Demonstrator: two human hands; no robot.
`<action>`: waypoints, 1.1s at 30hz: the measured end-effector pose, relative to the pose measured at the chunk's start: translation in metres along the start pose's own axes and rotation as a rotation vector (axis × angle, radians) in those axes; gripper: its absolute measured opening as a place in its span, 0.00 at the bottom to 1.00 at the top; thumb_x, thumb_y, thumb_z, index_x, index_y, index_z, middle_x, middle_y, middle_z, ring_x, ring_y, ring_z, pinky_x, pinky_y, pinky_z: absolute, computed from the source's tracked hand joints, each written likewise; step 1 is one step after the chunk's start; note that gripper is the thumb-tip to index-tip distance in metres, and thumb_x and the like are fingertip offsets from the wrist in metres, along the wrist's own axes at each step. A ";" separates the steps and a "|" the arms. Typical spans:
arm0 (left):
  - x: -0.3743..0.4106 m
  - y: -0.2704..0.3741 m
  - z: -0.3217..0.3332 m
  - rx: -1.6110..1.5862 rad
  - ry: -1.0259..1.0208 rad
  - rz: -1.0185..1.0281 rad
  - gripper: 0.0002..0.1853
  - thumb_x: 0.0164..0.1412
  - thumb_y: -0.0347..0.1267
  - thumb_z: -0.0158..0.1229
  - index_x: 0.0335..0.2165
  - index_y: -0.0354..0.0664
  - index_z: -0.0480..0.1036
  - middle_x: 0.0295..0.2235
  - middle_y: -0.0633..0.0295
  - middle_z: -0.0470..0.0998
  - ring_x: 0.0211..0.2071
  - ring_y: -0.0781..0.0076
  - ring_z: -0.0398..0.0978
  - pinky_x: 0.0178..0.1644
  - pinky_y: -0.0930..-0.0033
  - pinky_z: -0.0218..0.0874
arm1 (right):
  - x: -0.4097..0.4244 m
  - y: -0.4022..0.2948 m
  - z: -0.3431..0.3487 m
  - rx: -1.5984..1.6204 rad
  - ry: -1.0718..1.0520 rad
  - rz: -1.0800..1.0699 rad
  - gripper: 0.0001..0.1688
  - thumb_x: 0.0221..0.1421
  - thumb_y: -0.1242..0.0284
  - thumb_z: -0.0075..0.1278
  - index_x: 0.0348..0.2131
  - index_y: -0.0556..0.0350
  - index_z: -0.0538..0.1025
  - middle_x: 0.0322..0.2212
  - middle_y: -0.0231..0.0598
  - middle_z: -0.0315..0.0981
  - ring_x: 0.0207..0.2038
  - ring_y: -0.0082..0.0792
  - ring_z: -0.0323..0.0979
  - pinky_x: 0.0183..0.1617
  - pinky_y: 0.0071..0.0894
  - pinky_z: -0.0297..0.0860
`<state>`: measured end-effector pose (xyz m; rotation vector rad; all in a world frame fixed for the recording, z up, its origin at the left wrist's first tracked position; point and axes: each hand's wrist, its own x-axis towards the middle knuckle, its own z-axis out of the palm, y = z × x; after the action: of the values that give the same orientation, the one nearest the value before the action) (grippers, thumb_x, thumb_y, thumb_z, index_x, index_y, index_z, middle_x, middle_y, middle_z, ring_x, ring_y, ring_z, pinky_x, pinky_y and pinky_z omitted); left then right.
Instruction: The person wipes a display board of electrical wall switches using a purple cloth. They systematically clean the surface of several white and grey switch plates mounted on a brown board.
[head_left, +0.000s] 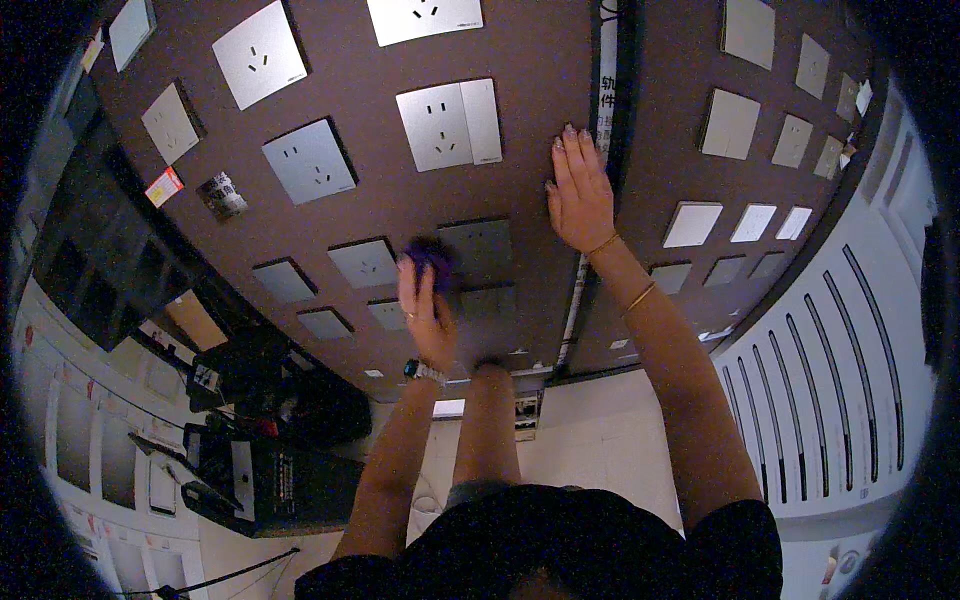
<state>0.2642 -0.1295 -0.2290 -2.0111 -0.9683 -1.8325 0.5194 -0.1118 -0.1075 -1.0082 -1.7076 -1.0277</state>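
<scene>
A dark brown display panel (517, 195) fills the view before me, set with rows of wall sockets and switch plates. My left hand (427, 304) holds a blurred purple cloth (433, 262) against the panel. Just left of the cloth is a grey socket plate (362, 262); a darker socket plate (480, 244) lies right of it. My right hand (581, 191) rests flat on the panel, fingers extended and holding nothing. It lies beside a dark vertical seam strip (611, 82) that bears writing. Up and left of that hand is a white socket plate (442, 124) with a switch section.
On the right panel are several switch plates (731, 124). A white board with dark slotted bars (810, 382) stands beyond it. Lower left is a dark desk (300, 487) with a keyboard (283, 480). A price tag (164, 187) hangs at the panel's left.
</scene>
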 end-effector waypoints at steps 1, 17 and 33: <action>0.018 0.007 0.002 0.030 0.023 -0.023 0.25 0.54 0.18 0.47 0.52 0.40 0.66 0.57 0.46 0.60 0.58 0.46 0.56 0.59 0.53 0.49 | -0.001 0.000 0.001 -0.005 0.003 -0.002 0.32 0.52 0.76 0.44 0.56 0.67 0.59 0.59 0.56 0.51 0.61 0.57 0.50 0.64 0.49 0.50; 0.090 0.060 0.055 -0.014 -0.130 0.409 0.21 0.45 0.19 0.52 0.40 0.44 0.76 0.47 0.65 0.73 0.50 0.62 0.68 0.48 0.63 0.66 | -0.001 0.001 0.001 0.032 -0.005 0.007 0.32 0.52 0.76 0.44 0.56 0.66 0.60 0.59 0.55 0.52 0.60 0.57 0.51 0.63 0.47 0.52; 0.004 0.023 0.049 0.061 -0.710 0.575 0.20 0.52 0.29 0.51 0.46 0.38 0.71 0.53 0.62 0.67 0.57 0.69 0.61 0.57 0.64 0.58 | -0.003 0.003 0.000 -0.061 -0.062 0.018 0.34 0.51 0.70 0.49 0.56 0.61 0.61 0.60 0.46 0.52 0.62 0.49 0.49 0.62 0.44 0.54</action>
<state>0.3167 -0.1164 -0.2281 -2.5902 -0.4728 -0.7932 0.5228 -0.1118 -0.1097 -1.1026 -1.7235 -1.0519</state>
